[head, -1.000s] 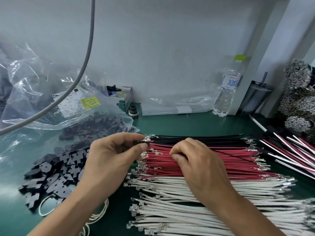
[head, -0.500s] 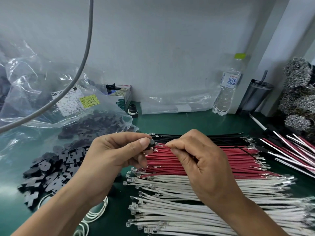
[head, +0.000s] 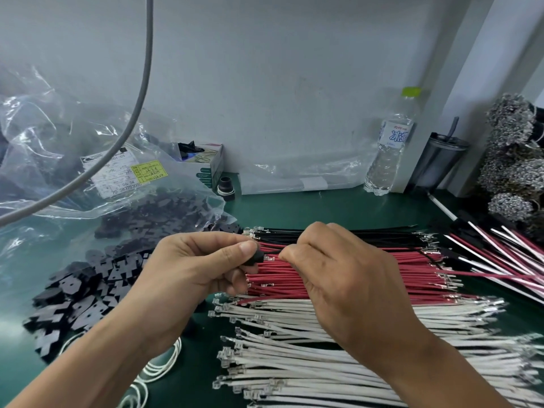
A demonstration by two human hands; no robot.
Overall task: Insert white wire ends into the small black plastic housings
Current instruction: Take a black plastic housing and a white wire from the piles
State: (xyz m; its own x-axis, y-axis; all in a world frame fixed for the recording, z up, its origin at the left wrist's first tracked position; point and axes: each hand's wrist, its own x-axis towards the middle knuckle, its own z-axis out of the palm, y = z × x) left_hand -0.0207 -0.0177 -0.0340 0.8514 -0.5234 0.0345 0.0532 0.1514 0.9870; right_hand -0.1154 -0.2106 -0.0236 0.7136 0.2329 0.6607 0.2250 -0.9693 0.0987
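Note:
My left hand (head: 188, 275) pinches a small black plastic housing (head: 259, 257) between thumb and fingers, above the red wires. Just right of it, my right hand (head: 347, 278) pinches a thin wire end that points at the housing; the tip is mostly hidden by my fingers. A thin black wire (head: 432, 257) trails rightward from behind that hand. Rows of white wires (head: 294, 363) with metal terminals lie on the green mat below both hands. A pile of loose black housings (head: 76, 295) sits to the left.
Red wires (head: 412, 275) and black wires (head: 368, 234) lie in rows behind the white ones. A clear plastic bag (head: 59, 148) of black parts, a small box (head: 209, 166), a water bottle (head: 388, 154) and a cup (head: 438, 160) line the back. White loops (head: 159, 369) lie near my left forearm.
My right hand has lifted off the red wires with a thin wire and come up close to the housing in my left hand. The left hand has barely moved.

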